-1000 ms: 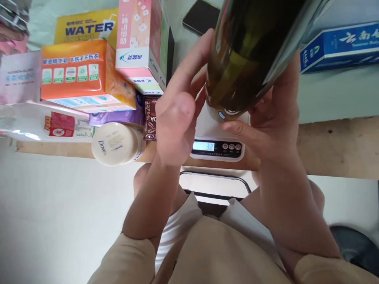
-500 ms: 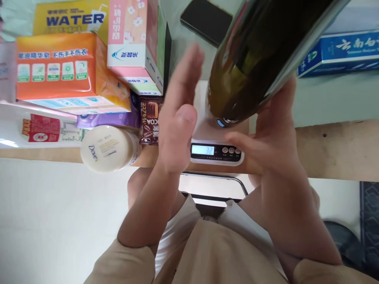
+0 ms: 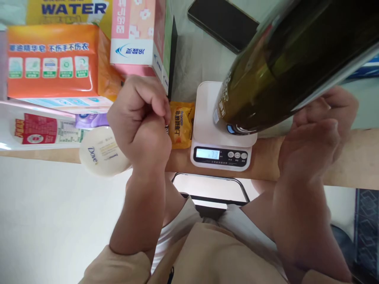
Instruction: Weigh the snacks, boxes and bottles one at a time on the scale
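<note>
A large dark green bottle (image 3: 260, 79) stands on the white kitchen scale (image 3: 204, 114), its upper part running out of view at the top right. Lit digits show on the scale's display, too blurred to read surely. My left hand (image 3: 139, 118) is closed with curled fingers, left of the scale, and nothing shows in it. Between that hand and the scale lies a yellow packet (image 3: 182, 126). A dark packet is mostly hidden behind the left fingers. To the right of the bottle, my right hand (image 3: 314, 134) is loosely closed, with nothing visible in its fingers.
At the left are an orange soap pack (image 3: 53, 63), pink toothpaste box (image 3: 134, 35), yellow WATER box (image 3: 74, 12) and Dove jar (image 3: 102, 152). A black phone (image 3: 222, 23) lies behind the scale. Part of a blue box (image 3: 367, 67) shows at right. The wooden table edge (image 3: 361, 157) runs in front.
Both hands have drawn apart from the bottle, left hand leftward and right hand rightward, and their fingers have curled. The bottle now rests on the scale, and the display digits have changed.
</note>
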### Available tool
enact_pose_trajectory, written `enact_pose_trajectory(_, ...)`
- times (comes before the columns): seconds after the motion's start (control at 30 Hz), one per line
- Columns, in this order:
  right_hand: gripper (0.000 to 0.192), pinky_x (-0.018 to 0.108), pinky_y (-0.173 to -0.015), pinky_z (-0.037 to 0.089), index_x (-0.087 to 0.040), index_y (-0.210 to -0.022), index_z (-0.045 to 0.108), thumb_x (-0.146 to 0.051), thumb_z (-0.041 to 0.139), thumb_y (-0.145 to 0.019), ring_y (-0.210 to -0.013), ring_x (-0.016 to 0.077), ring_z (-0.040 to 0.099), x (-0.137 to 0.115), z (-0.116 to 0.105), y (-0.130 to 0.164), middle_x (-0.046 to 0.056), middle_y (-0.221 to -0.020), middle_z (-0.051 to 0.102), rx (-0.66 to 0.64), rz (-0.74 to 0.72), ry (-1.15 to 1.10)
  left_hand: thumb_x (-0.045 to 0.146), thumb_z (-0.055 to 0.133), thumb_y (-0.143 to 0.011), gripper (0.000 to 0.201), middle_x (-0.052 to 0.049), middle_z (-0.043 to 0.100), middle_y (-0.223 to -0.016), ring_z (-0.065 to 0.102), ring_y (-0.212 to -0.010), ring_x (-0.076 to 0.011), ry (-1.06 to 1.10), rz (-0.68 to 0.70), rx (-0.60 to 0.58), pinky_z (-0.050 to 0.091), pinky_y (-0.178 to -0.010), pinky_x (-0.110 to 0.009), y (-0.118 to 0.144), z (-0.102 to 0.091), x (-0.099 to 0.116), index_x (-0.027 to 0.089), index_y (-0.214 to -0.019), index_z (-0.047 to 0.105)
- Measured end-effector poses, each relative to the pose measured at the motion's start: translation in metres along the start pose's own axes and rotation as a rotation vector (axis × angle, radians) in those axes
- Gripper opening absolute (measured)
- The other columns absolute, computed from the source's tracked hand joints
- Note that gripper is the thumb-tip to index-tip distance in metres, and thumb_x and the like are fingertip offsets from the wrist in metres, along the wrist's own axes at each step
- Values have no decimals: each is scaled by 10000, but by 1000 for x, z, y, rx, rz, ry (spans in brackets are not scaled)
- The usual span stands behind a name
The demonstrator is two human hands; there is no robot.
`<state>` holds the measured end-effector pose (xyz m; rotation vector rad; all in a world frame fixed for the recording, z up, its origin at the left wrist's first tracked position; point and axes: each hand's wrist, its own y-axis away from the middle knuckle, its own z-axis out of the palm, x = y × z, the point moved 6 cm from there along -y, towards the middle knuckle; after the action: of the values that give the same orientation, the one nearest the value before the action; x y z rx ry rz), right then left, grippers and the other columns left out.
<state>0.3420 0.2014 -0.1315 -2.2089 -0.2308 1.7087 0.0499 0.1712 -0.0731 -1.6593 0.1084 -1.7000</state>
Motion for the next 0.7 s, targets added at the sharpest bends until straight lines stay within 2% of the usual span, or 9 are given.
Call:
enact_pose_trajectory(0.07, 760, 701, -1354, 356, -310, -1384, 610, -849, 597, -847, -1531, 343, 550, -3, -1, 1, 78, -1387, 625, -7, -58, -77, 95, 651, -952, 357, 24, 416, -560, 355, -493, -53, 8, -25, -51, 197, -458, -308, 1, 4, 2, 171, -636, 503)
enact_pose_trajectory(0.13, 672, 707, -1357, 352, -323, -1394, 616, -778, 606, -900, -1519, 319, 567, -5, -2, 2, 63, -1400, 641, -16, -111, -118, 185, 563, -1072, 387, 35, 431, -571, 400, -496, -37, -58, -100, -109, 233, -463, -292, 5, 9, 4, 169, -685, 549)
enact_pose_trajectory(0.23, 584, 697, -1367, 349, -344, -1406, 625, -716, 570, -958, -1513, 283, 578, -8, -3, 4, 38, -1432, 655, -19, -167, -126, 367, 478, -1151, 485, 49, 459, -594, 474, -530, -15, -182, -101, -138, 307, -498, -274, 11, 14, 10, 161, -723, 577)
enact_pose_trajectory(0.33, 529, 672, -1384, 342, -348, -1400, 656, -656, 592, -974, -1500, 258, 592, -12, -3, 5, 30, -1436, 673, -15, -171, -159, 283, 503, -1140, 321, 54, 564, -672, 481, -548, -18, -225, -89, -169, 342, -512, -270, 14, 16, 9, 187, -867, 642)
enact_pose_trajectory(0.4, 512, 660, -1391, 340, -345, -1391, 674, -629, 622, -968, -1486, 251, 603, -15, -4, 6, 32, -1422, 686, -6, -164, -187, 108, 492, -1090, 251, 35, 616, -757, 518, -615, -50, -249, -100, -252, 385, -560, -280, 15, 19, 4, 204, -932, 662)
enact_pose_trajectory(0.5, 484, 648, -1389, 359, -350, -1372, 698, -600, 648, -960, -1464, 243, 620, -17, -4, 6, 29, -1392, 706, 15, -166, -217, -49, 477, -882, 296, 9, 590, -732, 535, -685, -102, -270, -92, -426, 405, -610, -296, 15, 25, 1, 191, -758, 598)
enact_pose_trajectory(0.6, 492, 646, -1359, 413, -369, -1361, 705, -607, 680, -931, -1449, 255, 629, -20, 0, 5, 22, -1399, 703, 33, -151, -226, -54, 428, -749, 269, 21, 499, -602, 458, -571, -94, -222, -125, -535, 346, -530, -271, 15, 32, -1, 187, -640, 481)
enact_pose_trajectory(0.7, 582, 682, -1318, 447, -377, -1413, 644, -693, 616, -925, -1481, 304, 601, -24, 9, 6, 39, -1454, 657, 15, -111, -110, -11, 395, -726, 227, 31, 477, -567, 424, -526, -85, -188, -171, -601, 325, -505, -240, 14, 38, -1, 187, -649, 475)
